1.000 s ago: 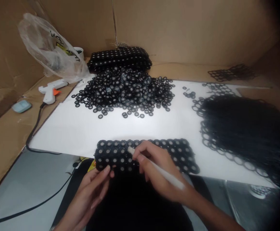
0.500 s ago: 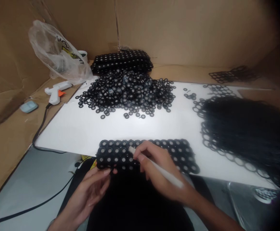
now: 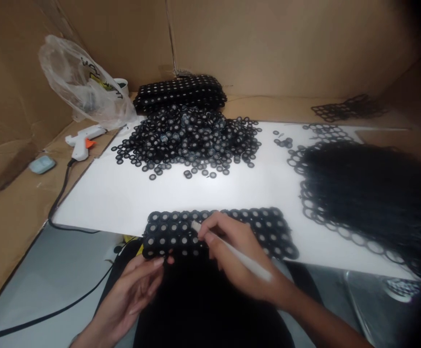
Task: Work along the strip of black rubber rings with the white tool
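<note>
A black sheet of joined rings with pale centres (image 3: 264, 232) lies across the near edge of a white lit board (image 3: 123, 198). My right hand (image 3: 239, 256) grips a white stick (image 3: 246, 261) like a pen, its tip pressed on the sheet's middle. My left hand (image 3: 134, 290) sits below the sheet's left end, fingertips pinching its near edge. A big heap of loose black rings (image 3: 189, 140) lies at the far side of the board.
A stack of finished ring sheets (image 3: 179, 89) stands behind the heap. Empty black ring lattice (image 3: 370, 193) covers the board's right side. A white glue gun (image 3: 82, 140), its black cable (image 3: 56, 203), a plastic bag (image 3: 80, 82) and a small blue case (image 3: 41, 164) lie left. Cardboard walls surround.
Both hands stay on the sheet with only slight shifts; the left fingertips have slid a little lower along the near edge. The view has wobbled slightly.
</note>
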Tool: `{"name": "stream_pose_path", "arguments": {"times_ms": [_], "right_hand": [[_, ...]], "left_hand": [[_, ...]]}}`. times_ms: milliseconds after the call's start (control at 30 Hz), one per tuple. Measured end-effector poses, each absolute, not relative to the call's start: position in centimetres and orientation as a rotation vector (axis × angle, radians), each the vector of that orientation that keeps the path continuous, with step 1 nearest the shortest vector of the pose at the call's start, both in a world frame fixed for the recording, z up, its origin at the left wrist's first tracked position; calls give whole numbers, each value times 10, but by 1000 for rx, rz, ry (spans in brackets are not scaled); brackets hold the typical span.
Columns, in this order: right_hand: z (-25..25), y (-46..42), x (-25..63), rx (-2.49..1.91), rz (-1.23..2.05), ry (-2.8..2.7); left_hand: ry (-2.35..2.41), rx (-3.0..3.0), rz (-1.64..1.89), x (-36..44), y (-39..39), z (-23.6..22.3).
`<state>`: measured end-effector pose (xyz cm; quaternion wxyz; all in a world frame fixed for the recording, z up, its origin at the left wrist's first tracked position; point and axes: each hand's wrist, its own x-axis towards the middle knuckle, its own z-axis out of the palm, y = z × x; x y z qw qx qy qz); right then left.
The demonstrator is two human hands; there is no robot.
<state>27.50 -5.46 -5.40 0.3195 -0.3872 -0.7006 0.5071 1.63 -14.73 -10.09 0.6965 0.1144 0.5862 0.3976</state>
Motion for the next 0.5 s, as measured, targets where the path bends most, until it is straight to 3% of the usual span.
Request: {"name": "stream_pose_path", "arguments": {"times_ms": [500], "right_hand": [[-53,-55,275,-977,1309,-1846]], "left_hand": [[1325,248,883,16,-150,-102]]}}
